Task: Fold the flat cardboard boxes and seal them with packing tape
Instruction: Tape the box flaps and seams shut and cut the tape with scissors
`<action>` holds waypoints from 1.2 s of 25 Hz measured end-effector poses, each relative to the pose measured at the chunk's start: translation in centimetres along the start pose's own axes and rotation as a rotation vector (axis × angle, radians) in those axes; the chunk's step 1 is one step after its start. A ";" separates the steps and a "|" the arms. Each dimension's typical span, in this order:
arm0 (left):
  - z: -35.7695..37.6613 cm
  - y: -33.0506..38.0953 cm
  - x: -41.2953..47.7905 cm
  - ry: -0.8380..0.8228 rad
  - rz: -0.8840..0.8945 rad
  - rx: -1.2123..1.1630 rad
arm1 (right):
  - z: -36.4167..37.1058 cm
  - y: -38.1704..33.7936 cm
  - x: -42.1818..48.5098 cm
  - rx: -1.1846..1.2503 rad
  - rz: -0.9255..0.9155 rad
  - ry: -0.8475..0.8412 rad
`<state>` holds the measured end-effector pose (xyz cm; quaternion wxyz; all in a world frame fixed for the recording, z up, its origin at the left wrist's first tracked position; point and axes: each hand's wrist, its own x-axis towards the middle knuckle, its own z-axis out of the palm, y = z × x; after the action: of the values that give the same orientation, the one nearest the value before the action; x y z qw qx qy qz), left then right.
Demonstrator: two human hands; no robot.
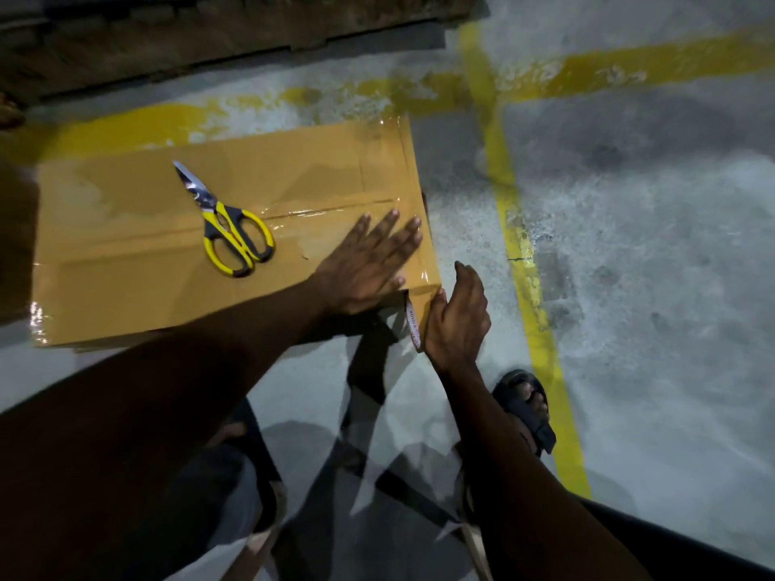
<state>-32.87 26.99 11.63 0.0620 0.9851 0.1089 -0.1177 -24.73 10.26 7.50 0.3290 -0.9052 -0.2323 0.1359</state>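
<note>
A folded brown cardboard box (126, 262) stands on the concrete floor, its top seam covered with shiny clear tape. Yellow-handled scissors (228, 226) lie on the box top. My left hand (369, 262) presses flat with straight fingers on the top near the right edge. At the box's near right corner my right hand (459, 316) lies against the side, thumb on the corner. A tape roll (413, 325) with red print shows between that hand and the box. Whether the hand grips it is hidden.
Yellow painted lines (520, 245) cross the grey floor to the right and behind the box. A dark wooden pallet (209, 31) lies at the back. My sandalled foot (528, 408) stands below the right hand. Flat cardboard lies at the bottom edge.
</note>
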 end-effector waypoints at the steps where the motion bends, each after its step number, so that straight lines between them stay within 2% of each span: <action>1: 0.7 0.5 -0.6 -0.005 0.082 0.076 | -0.2 0.1 -0.1 -0.055 -0.010 -0.037; 4: 1.9 1.0 -2.9 -0.052 0.210 0.161 | -1.0 0.5 0.0 -0.218 -0.154 -0.096; 7: 1.7 1.4 -5.4 -0.033 0.199 0.193 | -1.9 1.4 1.1 -0.439 -0.371 -0.158; 10: 3.1 2.0 -10.5 -0.030 0.187 0.250 | -2.0 -0.8 2.6 -0.494 -0.534 -0.149; 14: 4.4 0.4 -18.3 -0.024 -0.109 0.109 | 2.0 -8.3 2.6 -0.392 -0.756 -0.193; 17: 4.5 -0.6 -21.9 0.014 -0.271 0.060 | 7.5 -16.5 1.2 -0.319 -0.881 -0.404; 20: 4.6 -1.9 -23.2 0.044 -0.405 0.065 | 10.9 -21.9 -0.9 -0.452 -1.022 -0.542; 23: 5.3 -2.5 -24.2 0.042 -0.498 0.062 | 11.2 -22.0 -1.5 -0.623 -0.922 -0.514; 27: 5.8 -1.6 -24.1 0.004 -0.563 0.026 | 9.5 -19.5 -0.9 -0.568 -0.901 -0.401; 30: 5.8 -1.0 -23.0 0.009 -0.544 -0.009 | 7.1 -17.1 0.4 -0.522 -0.739 -0.409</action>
<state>-56.14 22.48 11.61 0.0322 0.9199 0.3704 -0.1249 -32.89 25.78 13.44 0.0651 -0.7693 -0.6237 0.1225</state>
